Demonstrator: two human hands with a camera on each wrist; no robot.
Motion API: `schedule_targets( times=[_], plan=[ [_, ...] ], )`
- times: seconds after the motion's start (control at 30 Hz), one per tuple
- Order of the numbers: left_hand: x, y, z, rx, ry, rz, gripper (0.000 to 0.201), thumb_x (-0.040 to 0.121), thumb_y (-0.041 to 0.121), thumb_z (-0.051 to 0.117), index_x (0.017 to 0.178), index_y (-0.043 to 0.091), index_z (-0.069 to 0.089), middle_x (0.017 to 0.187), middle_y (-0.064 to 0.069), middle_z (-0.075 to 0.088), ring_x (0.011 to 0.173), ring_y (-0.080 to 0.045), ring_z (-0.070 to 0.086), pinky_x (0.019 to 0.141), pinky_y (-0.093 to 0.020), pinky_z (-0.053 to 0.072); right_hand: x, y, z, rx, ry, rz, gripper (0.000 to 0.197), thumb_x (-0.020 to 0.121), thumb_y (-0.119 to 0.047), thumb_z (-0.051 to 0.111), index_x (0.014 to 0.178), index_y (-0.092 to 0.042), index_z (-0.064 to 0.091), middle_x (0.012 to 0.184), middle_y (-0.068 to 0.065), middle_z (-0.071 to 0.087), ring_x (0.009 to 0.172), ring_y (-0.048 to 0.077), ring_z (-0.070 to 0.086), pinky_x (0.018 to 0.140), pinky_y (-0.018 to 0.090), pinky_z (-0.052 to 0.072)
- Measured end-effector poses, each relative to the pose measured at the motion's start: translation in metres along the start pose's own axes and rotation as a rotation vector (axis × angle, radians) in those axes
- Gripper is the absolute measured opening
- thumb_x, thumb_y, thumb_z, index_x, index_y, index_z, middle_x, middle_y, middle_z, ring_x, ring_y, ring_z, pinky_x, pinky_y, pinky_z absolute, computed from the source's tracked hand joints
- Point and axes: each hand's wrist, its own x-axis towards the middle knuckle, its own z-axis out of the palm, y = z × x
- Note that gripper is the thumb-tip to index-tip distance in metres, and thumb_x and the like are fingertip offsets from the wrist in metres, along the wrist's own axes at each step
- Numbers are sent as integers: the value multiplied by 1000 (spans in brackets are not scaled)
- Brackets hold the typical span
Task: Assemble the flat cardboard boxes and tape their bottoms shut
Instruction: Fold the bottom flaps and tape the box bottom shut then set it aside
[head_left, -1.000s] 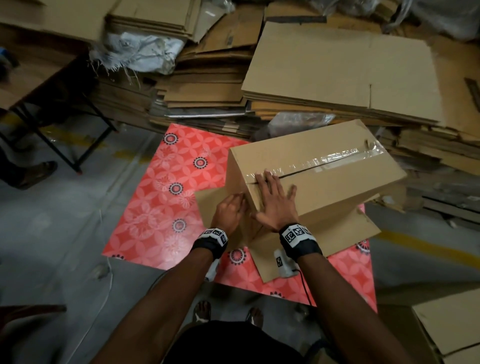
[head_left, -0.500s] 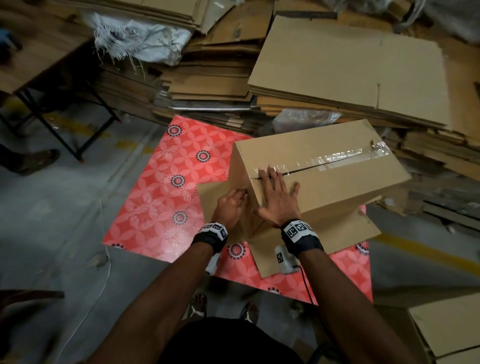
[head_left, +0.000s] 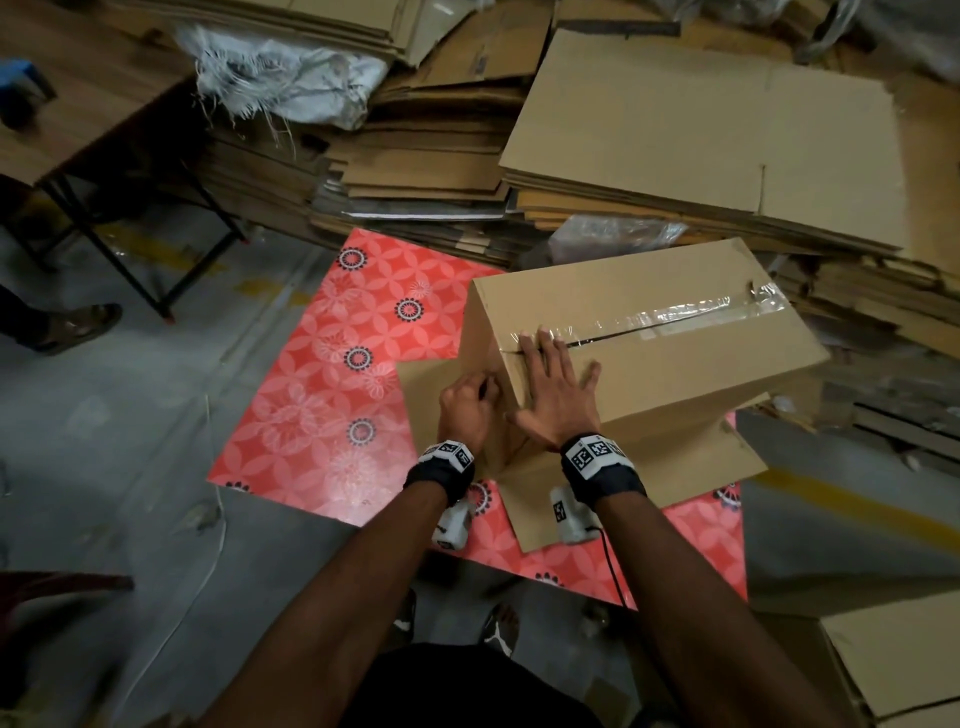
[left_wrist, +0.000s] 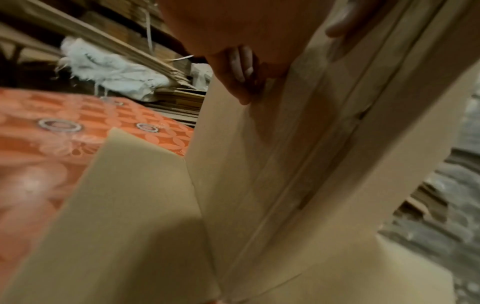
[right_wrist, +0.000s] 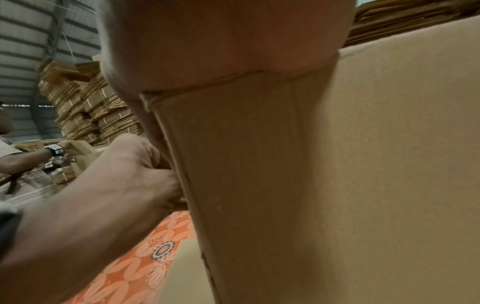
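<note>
A brown cardboard box (head_left: 675, 374) stands on a red patterned mat (head_left: 322, 405), its closed flaps facing up. Clear tape (head_left: 675, 314) runs along the seam. My right hand (head_left: 550, 384) lies flat on the near left end of that face, with straight fingertips on the tape at the seam. My left hand (head_left: 467, 410) is curled against the box's left side wall just below the corner. In the left wrist view its bent fingers (left_wrist: 241, 67) touch the wall (left_wrist: 259, 164), and I see nothing held in them. The right wrist view shows the same curled left hand (right_wrist: 135, 174) against the wall (right_wrist: 337, 164).
The box's lower flaps (head_left: 649, 478) spread over the mat. Stacks of flat cardboard (head_left: 701, 119) and a white sack (head_left: 291, 78) fill the back. A table (head_left: 78, 119) and another person's foot (head_left: 78, 325) are at the left. Another box (head_left: 898, 660) sits at the lower right.
Both hands stay where they were on the box's near left end. Only the view has shifted a little.
</note>
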Motion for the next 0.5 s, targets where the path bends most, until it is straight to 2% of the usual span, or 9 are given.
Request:
schedule_targets(
  times=[0.1, 0.17, 0.23, 0.33, 0.43, 0.5],
  plan=[
    [0, 1, 1, -97, 95, -103, 18, 91, 15, 64, 98, 8, 79, 93, -10, 78, 83, -26, 71, 78, -25, 49, -1, 1, 0, 8, 0, -2, 112, 80, -51, 65, 163, -29, -7, 172, 0, -13, 158, 23, -7, 116, 75, 2],
    [-5, 0, -2, -201, 119, -156, 14, 91, 13, 71, 102, 9, 80, 97, -6, 79, 89, -16, 73, 86, -27, 56, 0, 1, 0, 18, 1, -3, 113, 80, -51, 65, 163, -29, -8, 171, 0, -14, 158, 23, -7, 115, 75, 1],
    [-9, -5, -4, -265, 110, -143, 16, 92, 14, 74, 106, 10, 80, 103, -3, 79, 93, -7, 71, 90, -27, 56, 0, 1, 0, 21, 4, -5, 113, 80, -52, 65, 163, -29, -8, 171, 1, -13, 158, 23, -7, 116, 75, 1],
    [-9, -12, -6, -264, 81, -65, 18, 93, 15, 74, 108, 8, 80, 106, -4, 78, 96, -13, 73, 91, -30, 57, -1, 1, 1, 26, 7, -3, 113, 80, -52, 66, 163, -29, -7, 172, 0, -13, 158, 23, -7, 116, 75, 1],
    [-9, -10, -5, -132, 75, 76, 16, 95, 10, 71, 106, 3, 78, 102, -11, 77, 89, -22, 73, 83, -31, 57, -1, 0, 0, 25, 7, -2, 112, 80, -51, 65, 163, -28, -7, 171, 1, -14, 158, 23, -7, 116, 74, 1],
    [-9, -9, -2, -47, 42, 101, 16, 98, 12, 66, 106, 1, 75, 101, -14, 74, 87, -28, 70, 78, -37, 56, 0, 0, 0, 24, 15, -2, 111, 80, -50, 65, 163, -28, -5, 172, 0, -12, 158, 23, -7, 116, 75, 2]
  ],
)
